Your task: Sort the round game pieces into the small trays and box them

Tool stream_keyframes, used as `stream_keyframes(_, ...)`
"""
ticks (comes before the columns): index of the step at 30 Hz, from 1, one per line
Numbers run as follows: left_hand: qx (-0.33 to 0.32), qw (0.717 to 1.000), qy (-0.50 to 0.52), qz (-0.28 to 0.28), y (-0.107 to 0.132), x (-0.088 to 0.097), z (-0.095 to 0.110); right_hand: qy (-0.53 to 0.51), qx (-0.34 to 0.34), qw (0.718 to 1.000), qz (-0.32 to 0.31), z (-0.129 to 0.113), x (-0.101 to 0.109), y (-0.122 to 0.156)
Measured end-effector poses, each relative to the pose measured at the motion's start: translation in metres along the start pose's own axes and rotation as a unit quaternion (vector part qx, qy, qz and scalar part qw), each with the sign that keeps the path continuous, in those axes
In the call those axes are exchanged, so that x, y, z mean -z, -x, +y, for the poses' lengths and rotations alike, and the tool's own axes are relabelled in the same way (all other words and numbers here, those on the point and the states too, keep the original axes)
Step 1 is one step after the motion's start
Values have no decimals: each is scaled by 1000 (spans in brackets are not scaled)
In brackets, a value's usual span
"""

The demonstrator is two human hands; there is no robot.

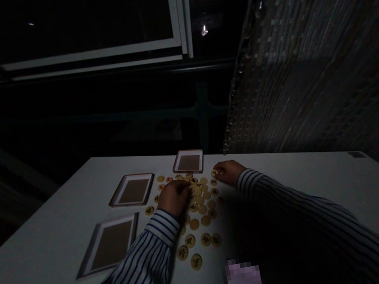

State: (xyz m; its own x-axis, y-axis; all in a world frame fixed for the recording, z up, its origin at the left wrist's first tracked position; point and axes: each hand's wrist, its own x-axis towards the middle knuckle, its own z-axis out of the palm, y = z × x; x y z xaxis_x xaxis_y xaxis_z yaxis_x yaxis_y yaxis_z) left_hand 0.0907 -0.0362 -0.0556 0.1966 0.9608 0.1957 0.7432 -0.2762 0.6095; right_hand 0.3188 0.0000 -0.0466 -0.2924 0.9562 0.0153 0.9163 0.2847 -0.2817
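Round wooden Chinese chess pieces (200, 200) lie in a loose cluster on the white table, some showing dark or red characters and some blank-faced. Over the cluster's upper left, my left hand (173, 198) has its fingers bent together among the pieces; whatever they grip is hidden. At the right edge of the cluster, my right hand (231, 172) pinches one Chinese chess piece (214, 173) between thumb and fingers, with its marked face partly visible. Several marked pieces (196, 261) lie nearer to me, beside my left sleeve.
Three shallow framed trays or box lids with brown middles stand on the white table (284, 179): one at the back (188, 161), one at the left (132, 190), one at the front left (108, 244). A beaded curtain (294, 69) hangs behind on the right. The light is dim.
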Motion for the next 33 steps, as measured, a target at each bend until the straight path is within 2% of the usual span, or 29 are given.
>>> stream_keyframes(3,-65,995,-77,-6,-10,1,-1,29,-16,999,-17,7,-5,-8)
stream_keyframes(7,-116,982,-148,-29,-22,-1,0,52,-4,998,-32,13,-10,-15)
stream_keyframes(15,-121,959,-242,-85,-40,-7,1,67,2,997,-45,16,-9,-14)
stream_keyframes(23,-127,949,-264,-112,-47,-10,-1,59,61,996,-17,-4,-2,-4)
stream_keyframes(28,-126,954,-250,-104,-47,-10,-3,50,88,995,-21,-23,1,0)
stream_keyframes(33,-118,969,-205,-77,-42,2,-7,66,115,990,-39,-37,-3,0)
